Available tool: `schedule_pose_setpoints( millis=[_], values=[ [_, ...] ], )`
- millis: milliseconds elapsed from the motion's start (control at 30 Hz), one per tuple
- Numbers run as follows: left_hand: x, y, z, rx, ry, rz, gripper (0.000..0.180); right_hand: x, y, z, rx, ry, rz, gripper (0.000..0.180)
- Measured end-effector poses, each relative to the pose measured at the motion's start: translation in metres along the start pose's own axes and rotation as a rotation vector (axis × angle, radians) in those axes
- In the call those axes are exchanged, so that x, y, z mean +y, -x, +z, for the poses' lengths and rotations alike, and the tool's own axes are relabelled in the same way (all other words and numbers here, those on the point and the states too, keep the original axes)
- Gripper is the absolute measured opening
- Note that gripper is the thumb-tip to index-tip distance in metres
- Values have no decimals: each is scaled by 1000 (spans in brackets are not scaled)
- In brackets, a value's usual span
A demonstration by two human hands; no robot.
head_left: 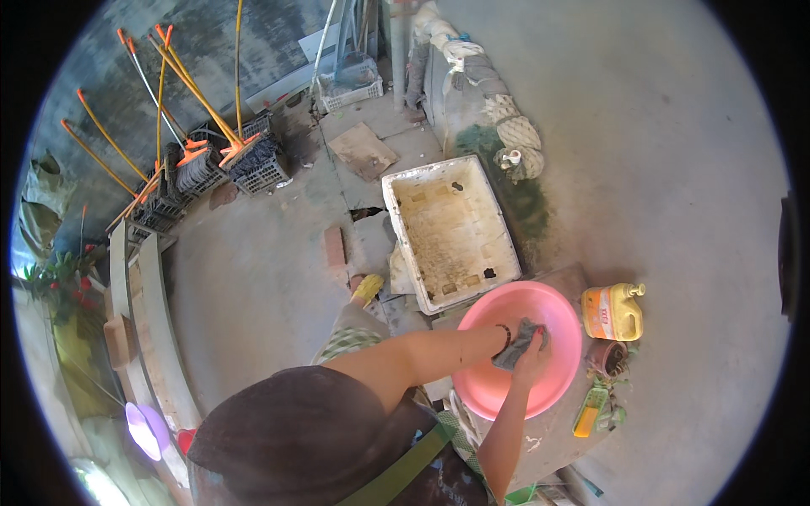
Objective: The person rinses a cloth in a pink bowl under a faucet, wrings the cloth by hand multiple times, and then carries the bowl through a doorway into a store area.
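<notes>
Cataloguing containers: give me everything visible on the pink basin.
The basin is round, pink and wide-rimmed, plastic by its look. It sits upright, open side up, between the white tub's near end and the yellow jug. The left hand and right hand hold a grey cloth over its inside. Whether they touch it, or it holds water, I can't tell.

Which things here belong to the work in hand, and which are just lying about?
In use:
grey cloth, in the right hand
pink basin, beneath it

Apparently lying about:
yellow jug, untouched
white tub
mops
brick
</notes>
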State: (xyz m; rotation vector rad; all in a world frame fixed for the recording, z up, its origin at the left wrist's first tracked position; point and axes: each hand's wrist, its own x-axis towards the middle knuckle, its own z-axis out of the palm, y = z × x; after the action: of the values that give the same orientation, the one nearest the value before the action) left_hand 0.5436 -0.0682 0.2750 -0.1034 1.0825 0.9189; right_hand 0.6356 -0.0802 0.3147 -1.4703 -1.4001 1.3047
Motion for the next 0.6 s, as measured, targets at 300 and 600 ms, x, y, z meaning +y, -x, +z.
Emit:
schedule_pose_setpoints(
  millis=[300, 600],
  values=[
    [-27, -21, -4, 113, -741, 537, 30, 109, -19, -46, 254, 414, -14, 43],
    [-40, -17, -33, 449, -1108, 966, 46, 125, 12, -56, 184, 546, -89, 32]
  ],
)
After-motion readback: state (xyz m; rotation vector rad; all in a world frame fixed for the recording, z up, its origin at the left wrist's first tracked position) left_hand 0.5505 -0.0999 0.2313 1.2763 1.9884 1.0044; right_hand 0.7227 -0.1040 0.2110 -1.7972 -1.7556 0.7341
